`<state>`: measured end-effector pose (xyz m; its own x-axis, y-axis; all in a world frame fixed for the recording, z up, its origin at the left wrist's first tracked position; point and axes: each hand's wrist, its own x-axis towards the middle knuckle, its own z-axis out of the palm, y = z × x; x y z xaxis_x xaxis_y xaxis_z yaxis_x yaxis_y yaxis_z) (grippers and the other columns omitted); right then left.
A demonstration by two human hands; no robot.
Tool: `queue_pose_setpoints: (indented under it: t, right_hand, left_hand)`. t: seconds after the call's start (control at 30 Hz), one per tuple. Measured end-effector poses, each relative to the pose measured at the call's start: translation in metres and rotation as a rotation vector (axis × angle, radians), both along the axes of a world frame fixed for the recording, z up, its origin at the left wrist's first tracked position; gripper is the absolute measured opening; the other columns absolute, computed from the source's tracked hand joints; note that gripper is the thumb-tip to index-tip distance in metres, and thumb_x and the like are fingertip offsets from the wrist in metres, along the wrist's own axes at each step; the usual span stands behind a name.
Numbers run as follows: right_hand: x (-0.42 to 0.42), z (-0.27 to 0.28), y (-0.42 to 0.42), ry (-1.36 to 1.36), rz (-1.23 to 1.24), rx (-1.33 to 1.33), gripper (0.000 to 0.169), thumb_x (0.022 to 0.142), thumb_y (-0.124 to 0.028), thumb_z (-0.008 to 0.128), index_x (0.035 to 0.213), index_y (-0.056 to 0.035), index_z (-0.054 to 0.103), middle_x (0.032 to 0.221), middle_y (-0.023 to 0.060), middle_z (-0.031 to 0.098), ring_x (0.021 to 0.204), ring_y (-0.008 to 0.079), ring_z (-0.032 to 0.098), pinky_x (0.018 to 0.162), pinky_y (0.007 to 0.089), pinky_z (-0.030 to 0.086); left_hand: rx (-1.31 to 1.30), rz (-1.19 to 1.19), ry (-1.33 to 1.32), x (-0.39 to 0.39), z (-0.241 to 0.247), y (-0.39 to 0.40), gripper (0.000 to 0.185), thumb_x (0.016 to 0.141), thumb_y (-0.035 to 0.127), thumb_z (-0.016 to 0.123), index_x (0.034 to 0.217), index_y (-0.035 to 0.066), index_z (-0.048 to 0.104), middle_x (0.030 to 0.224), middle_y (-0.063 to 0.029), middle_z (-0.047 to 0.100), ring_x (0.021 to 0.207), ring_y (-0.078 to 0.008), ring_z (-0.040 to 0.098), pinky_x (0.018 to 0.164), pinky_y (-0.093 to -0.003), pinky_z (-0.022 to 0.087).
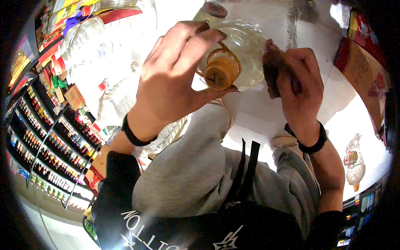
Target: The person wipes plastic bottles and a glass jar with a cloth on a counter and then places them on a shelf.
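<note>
With fingers and thumb curved round its neck area, my left hand [175, 75] holds a large clear plastic bottle [250, 47] that points its orange cap [220, 73] up at me. An orange ring or handle circles the neck. On the bottle's right side, my right hand [298, 81] grips a dark, crumpled cloth-like thing [273, 68]; its exact kind is too blurred to tell. Whether this thing touches the bottle I cannot tell. Beyond the large bottle is a container with a round, reddish-grey lid [215, 10].
Large clear bottles with red caps [115, 97] stand on the left, beside shelves packed with small goods [53, 140]. A cardboard box [362, 72] is at the right. Farther down, a small bottle with an orange cap [356, 172] lies on the white floor.
</note>
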<state>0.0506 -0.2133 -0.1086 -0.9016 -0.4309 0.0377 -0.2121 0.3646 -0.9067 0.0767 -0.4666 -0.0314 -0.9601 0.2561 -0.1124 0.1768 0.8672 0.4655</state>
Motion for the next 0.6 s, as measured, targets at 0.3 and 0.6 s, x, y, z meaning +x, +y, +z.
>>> queue_pose_setpoints:
  t: [0.3, 0.6]
  right_hand:
    - [-0.049, 0.003, -0.041, -0.038, 0.069, -0.06, 0.031, 0.088, 0.003, 0.062, 0.117, -0.0051, 0.071, 0.099, 0.0107, 0.063, 0.08, 0.0239, 0.064, 0.07, 0.0327, 0.052]
    - [-0.031, 0.009, -0.05, 0.155, 0.182, -0.227, 0.028, 0.086, 0.001, 0.068, 0.113, -0.0046, 0.071, 0.098, 0.0097, 0.062, 0.082, 0.028, 0.066, 0.073, 0.0348, 0.054]
  left_hand:
    - [-0.081, 0.13, 0.088, 0.026, -0.006, 0.015, 0.068, 0.057, 0.024, 0.098, 0.121, 0.016, 0.075, 0.116, -0.0078, 0.06, 0.1, -0.0255, 0.064, 0.079, -0.0383, 0.056]
    - [-0.075, 0.159, 0.039, 0.029, -0.004, 0.015, 0.066, 0.063, 0.026, 0.095, 0.123, 0.015, 0.072, 0.104, -0.0086, 0.059, 0.086, -0.0268, 0.067, 0.07, -0.0371, 0.058]
